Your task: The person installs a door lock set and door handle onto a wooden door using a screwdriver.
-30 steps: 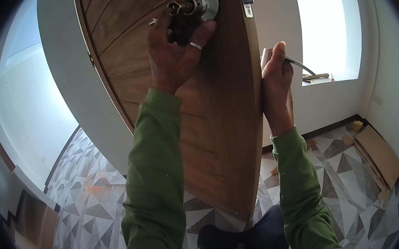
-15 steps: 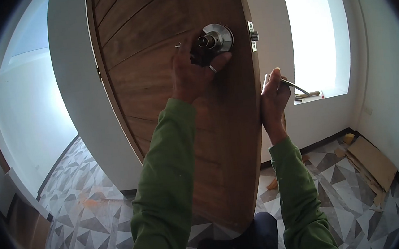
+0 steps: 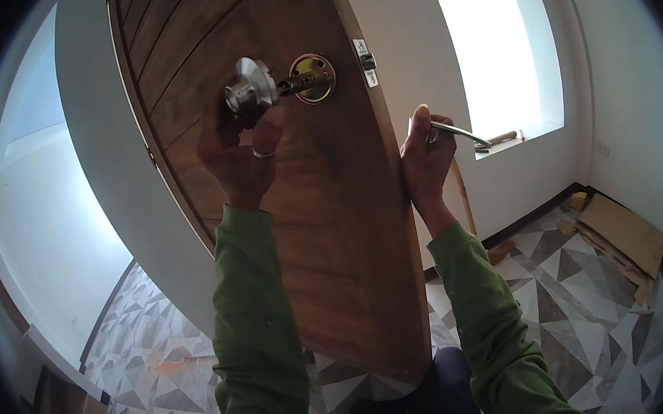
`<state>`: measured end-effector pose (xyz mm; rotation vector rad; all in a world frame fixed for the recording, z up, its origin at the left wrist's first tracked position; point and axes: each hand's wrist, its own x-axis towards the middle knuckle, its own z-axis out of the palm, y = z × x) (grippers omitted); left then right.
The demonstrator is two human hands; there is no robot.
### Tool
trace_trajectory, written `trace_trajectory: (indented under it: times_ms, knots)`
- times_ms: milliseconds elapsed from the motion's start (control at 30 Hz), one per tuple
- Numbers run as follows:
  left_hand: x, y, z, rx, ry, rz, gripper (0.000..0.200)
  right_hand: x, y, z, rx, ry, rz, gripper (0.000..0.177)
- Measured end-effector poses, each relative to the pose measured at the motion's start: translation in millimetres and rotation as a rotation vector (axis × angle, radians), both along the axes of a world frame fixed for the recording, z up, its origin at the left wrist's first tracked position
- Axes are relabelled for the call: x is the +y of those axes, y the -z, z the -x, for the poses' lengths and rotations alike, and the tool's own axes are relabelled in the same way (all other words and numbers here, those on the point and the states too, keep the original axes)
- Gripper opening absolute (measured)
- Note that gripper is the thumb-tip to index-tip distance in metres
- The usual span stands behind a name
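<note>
My left hand (image 3: pixel 243 148) holds a silver round door rose (image 3: pixel 252 86), pulled away to the left of the wooden door's face. On the door (image 3: pixel 308 209) a brass mounting plate (image 3: pixel 320 79) shows, with a metal spindle (image 3: pixel 297 83) sticking out of it. A latch (image 3: pixel 367 62) sits in the door's edge. Beside that edge, lower down, my right hand (image 3: pixel 429 151) is closed around a silver lever handle (image 3: pixel 459 129), which points right.
A bright window (image 3: pixel 498 35) is at the right, with small items, one of them a wooden handle (image 3: pixel 504 137), on its sill. Flattened cardboard (image 3: pixel 622 233) lies on the patterned floor (image 3: pixel 553 306) at the right. A white wall stands left of the door.
The silver rose has come off the door and moved left with my left hand, uncovering the brass plate and spindle. My right hand still holds the lever. The view has shifted.
</note>
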<state>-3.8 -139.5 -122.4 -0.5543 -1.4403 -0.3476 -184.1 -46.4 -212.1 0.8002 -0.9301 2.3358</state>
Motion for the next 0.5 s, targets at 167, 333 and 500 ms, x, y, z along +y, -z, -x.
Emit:
trace_trajectory:
  times_ms: [167,333,500]
  knots:
    - [-10,7,11,-0.023,-0.07,0.007,0.056,-6,9,10,0.028,-0.041,0.031,0.033]
    - [-8,14,3,-0.165,0.002,-0.133,0.05,19,34,12,-0.106,-0.199,-0.003,0.031]
    - [1,19,3,-0.145,-0.075,-0.119,0.041,45,84,10,-0.301,-0.536,0.047,0.046]
